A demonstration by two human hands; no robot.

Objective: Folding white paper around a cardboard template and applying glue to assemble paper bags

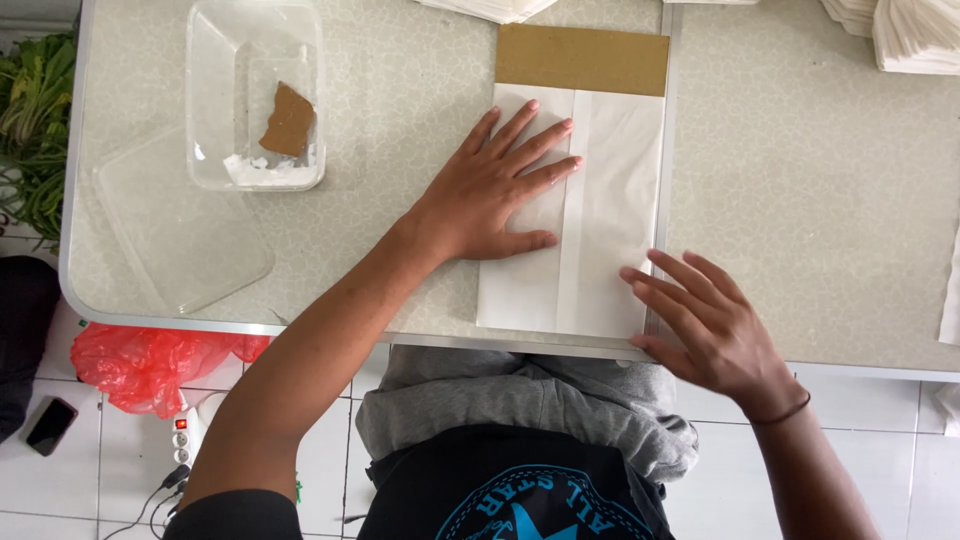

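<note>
The left hand point(500, 190) lies flat with the fingers spread apart, the palm pressing down on the left half of a white paper sheet point(610, 200) that rests on the table point(400, 80); it grips nothing. The sheet looks folded, with a long narrow overlapped strip running just beside the tips of the left fingers, between the two hands. Beyond the fingertips of the left hand, at the far end of the sheet, a brown cardboard piece point(582, 58) sticks out from under the paper. The right hand point(705, 320) is open too, fingers a little apart and slightly bent, and its fingertips touch the near right edge of the sheet, close to the metal seam of the table; it also holds nothing. Well to the left of the left hand stands a clear plastic container point(255, 95) with a small brown scrap point(289, 120) and some white paste inside, and its clear lid point(170, 230) lies on the table just near it. Far beyond the right hand, stacks of white paper point(910, 35) sit at the table's corner.
</note>
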